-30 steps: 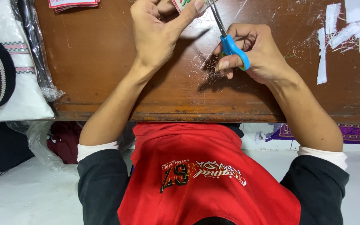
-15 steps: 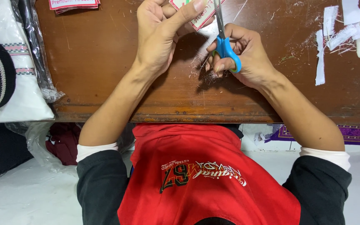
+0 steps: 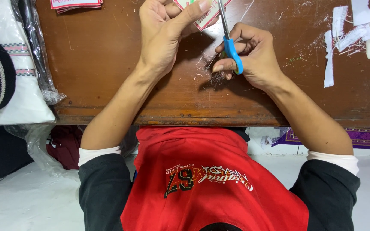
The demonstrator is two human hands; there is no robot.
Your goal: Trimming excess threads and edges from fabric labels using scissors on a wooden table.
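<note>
Both hands raised: left hand (image 3: 163, 34) pinches label (image 3: 206, 17), right hand (image 3: 253, 55) grips scissors (image 3: 230, 47).

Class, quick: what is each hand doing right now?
Left hand: grip closed on a small red-edged label.
Right hand: fingers through the blue-handled scissors, holding them.

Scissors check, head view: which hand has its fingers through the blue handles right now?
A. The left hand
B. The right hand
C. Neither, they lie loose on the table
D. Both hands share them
B: the right hand has its fingers through the blue handles of the scissors, while the left hand pinches a small label by the blades.
</note>
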